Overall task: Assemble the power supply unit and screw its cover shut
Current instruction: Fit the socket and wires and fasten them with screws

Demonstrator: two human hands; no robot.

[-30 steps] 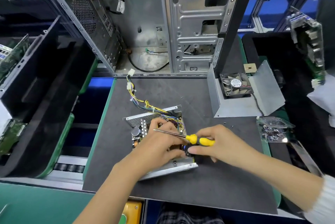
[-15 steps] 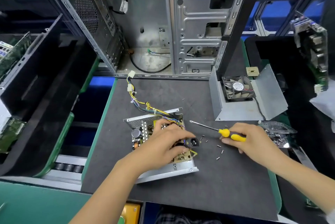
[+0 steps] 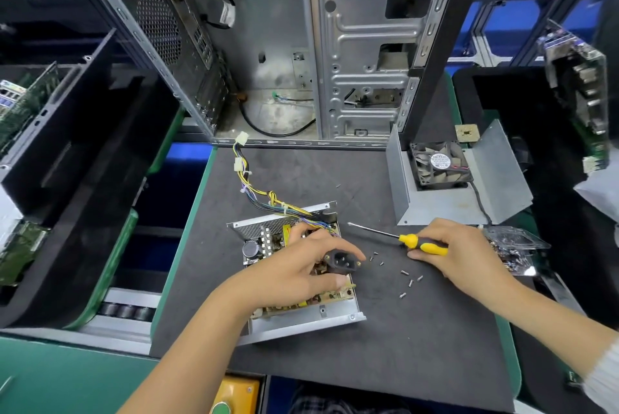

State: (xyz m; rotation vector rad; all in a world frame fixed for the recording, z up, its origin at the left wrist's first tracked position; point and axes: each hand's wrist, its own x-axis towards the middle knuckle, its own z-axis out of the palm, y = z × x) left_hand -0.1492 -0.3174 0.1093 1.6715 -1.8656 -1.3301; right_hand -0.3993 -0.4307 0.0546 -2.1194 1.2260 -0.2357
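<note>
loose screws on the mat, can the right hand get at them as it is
Probably yes: the loose screws lie bare on the mat just beside the right hand, nothing between them. But that hand grips the screwdriver, so its fingers are occupied.

**Open power supply unit, cover set aside**

The power supply unit (image 3: 301,279) lies open on the worktop, circuit board exposed, its wire bundle (image 3: 258,192) trailing toward the back. Its bent metal cover (image 3: 445,202) with the fan (image 3: 440,162) stands apart at right. Loose screws (image 3: 407,276) lie just beside the unit.
</note>
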